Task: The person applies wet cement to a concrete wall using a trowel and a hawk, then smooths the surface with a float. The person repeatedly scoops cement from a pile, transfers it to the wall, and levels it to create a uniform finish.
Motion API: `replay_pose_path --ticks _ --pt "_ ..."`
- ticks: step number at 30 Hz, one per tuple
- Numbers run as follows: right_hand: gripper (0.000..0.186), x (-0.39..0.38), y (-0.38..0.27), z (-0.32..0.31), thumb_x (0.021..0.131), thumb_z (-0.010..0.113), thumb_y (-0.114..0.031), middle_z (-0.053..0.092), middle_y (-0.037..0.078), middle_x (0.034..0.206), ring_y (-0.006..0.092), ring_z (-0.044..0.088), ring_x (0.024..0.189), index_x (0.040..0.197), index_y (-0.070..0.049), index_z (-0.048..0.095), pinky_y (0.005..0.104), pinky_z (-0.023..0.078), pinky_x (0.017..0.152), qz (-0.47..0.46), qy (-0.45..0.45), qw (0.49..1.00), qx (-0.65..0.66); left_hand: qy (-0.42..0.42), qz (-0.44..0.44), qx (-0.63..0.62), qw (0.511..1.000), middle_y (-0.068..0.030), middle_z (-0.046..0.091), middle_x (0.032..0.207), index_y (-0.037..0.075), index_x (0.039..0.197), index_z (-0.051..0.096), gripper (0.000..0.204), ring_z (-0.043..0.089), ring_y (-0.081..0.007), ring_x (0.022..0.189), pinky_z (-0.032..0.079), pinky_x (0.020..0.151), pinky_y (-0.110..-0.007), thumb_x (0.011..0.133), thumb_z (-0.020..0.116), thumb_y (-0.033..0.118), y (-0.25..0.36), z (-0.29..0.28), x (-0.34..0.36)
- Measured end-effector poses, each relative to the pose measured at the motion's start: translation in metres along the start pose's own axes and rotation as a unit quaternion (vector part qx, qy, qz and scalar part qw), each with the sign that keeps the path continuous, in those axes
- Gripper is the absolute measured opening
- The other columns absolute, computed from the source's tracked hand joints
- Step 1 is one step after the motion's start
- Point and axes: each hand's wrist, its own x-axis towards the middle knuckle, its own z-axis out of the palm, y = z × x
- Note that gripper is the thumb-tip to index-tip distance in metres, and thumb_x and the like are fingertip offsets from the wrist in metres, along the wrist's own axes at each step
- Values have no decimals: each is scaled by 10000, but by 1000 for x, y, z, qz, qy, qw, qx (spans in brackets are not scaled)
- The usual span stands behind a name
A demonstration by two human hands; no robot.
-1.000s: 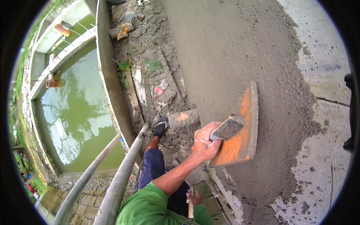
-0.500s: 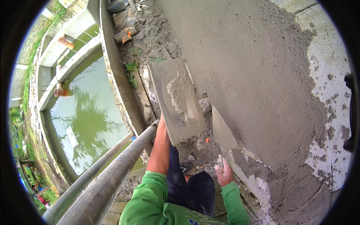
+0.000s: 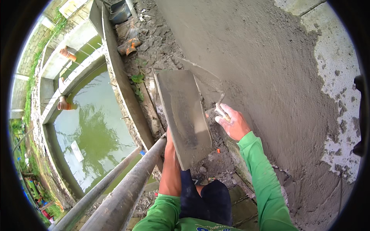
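- Board (image 3: 185,117), flat and grey, hides the left hand; only the left forearm (image 3: 170,173) shows, passing behind the board's left edge, so I cannot tell whether those fingers are apart or together.
- Trowel (image 3: 206,79) has a blade almost the colour of the wet mortar (image 3: 269,84) behind it; its outline is hard to follow, and whether the two touch is unclear.
- Trowel handle is mostly covered by fingers.
- Dark shorts (image 3: 206,202) are partly hidden by the board's lower corner, and the green shirt (image 3: 206,224) is cut off at the lower edge.
- Right hand (image 3: 235,124) is clamped on the trowel handle, just beyond the board's right side; its forearm, in a green sleeve (image 3: 266,181), slants up and leftward from the lower edge.
- Left forearm rises steeply, bare below the bunched sleeve, and the board lies before the person, between the tank wall and the mortar, with a thin grey film and a paler patch on its face.
- Tank (image 3: 129,102), left of two metal poles (image 3: 127,184), holds green water (image 3: 104,115) with dark reflections; a pale rectangular patch there is hard to identify.
- Dark bucket (image 3: 120,13) stands near the top; its contents are too small to make out.
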Motion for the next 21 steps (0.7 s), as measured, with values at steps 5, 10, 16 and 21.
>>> replay_pose_path --ticks 5,10,16,21 --pt "486 42 -1 18 912 595 -236 629 271 1122 436 606 1022 1306 32 500 448 475 885 25 245 968 -56 -5 22 3 1000 -36 628 1005 28 1235 562 324 605 -119 804 511 657 -255 921 572 107 -8 32 22" --pt "491 -104 -12 8 891 620 -197 639 258 1107 370 651 1004 1278 84 506 391 504 854 88 181 979 10 -66 69 -32 995 -51 634 1057 26 1291 511 360 637 -137 869 546 701 -271 937 560 78 -18 74 142" --pt "544 -267 35 27 840 680 -208 650 257 1044 301 657 968 1240 124 519 371 499 862 273 37 961 -28 -80 176 50 980 -47 672 944 29 1213 564 370 630 -111 838 514 674 -273 846 615 22 12 127 283" --pt "552 -338 42 41 819 702 -223 662 229 1025 291 661 948 1232 104 539 370 504 829 342 69 937 13 -75 134 48 987 -52 678 934 15 1188 563 357 632 -116 779 509 683 -268 835 602 -21 35 192 237"
